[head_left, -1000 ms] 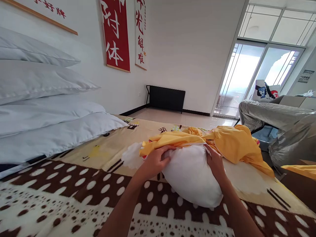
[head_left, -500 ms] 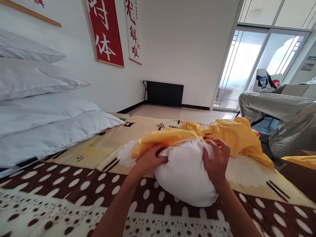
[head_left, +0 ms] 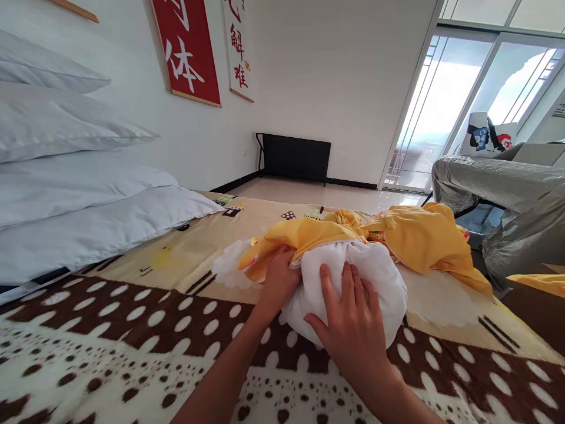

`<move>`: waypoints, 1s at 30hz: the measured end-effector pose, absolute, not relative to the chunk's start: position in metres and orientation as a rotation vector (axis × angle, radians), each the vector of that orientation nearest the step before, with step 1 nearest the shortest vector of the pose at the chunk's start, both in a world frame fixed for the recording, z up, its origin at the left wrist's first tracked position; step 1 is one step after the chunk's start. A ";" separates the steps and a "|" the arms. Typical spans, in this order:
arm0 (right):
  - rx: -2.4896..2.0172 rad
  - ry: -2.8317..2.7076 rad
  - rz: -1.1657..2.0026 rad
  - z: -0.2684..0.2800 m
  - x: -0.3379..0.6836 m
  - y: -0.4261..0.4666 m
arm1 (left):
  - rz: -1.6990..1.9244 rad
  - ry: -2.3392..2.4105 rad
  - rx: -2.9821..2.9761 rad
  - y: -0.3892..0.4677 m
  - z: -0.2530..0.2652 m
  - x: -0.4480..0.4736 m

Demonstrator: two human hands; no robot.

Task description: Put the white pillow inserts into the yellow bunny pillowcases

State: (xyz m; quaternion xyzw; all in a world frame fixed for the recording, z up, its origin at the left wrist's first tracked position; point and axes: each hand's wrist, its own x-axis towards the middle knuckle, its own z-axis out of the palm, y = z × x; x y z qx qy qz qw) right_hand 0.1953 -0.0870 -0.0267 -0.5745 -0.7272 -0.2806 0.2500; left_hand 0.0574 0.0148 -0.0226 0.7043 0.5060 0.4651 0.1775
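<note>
A white pillow (head_left: pixel 391 294), bunched up, lies on the patterned blanket (head_left: pixel 176 318) in front of me. Its far side runs into a yellow fabric cover (head_left: pixel 304 231) with a zipper along the opening. My left hand (head_left: pixel 282 275) is closed on the cover's edge at the pillow's left side; its fingertips are partly hidden by the cloth. With fingers spread, my right hand (head_left: pixel 353 315) lies flat on top of the white pillow. More of the yellow cloth (head_left: pixel 424 235) is heaped beyond and to the right.
White pillows (head_left: pixel 88 229) are stacked at the left. A silver-covered piece of furniture (head_left: pixel 498 182) stands at the right, with bags (head_left: pixel 481 138) on it. Against the far wall leans a black folded panel (head_left: pixel 295 157). A brown box (head_left: pixel 536 315) is at the right edge.
My right hand has let go of the pillow's right edge and moved left, onto its top, with fingers spread. My left hand still grips the cover's edge. The view has tilted slightly down.
</note>
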 end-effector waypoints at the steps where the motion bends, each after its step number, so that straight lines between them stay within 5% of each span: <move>1: -1.588 -1.970 -0.755 -0.029 0.196 -0.081 | 1.366 1.460 1.960 0.014 -0.026 0.061; 15: -1.898 -1.684 -0.456 -0.031 0.280 -0.018 | 1.461 1.224 2.634 -0.024 -0.029 0.101; 21: -1.883 -1.572 -0.469 -0.035 0.280 -0.013 | 1.459 1.566 2.996 -0.016 -0.037 0.102; 30: -1.491 -2.023 -0.452 -0.014 0.249 -0.061 | 1.746 1.830 2.568 -0.005 -0.033 0.080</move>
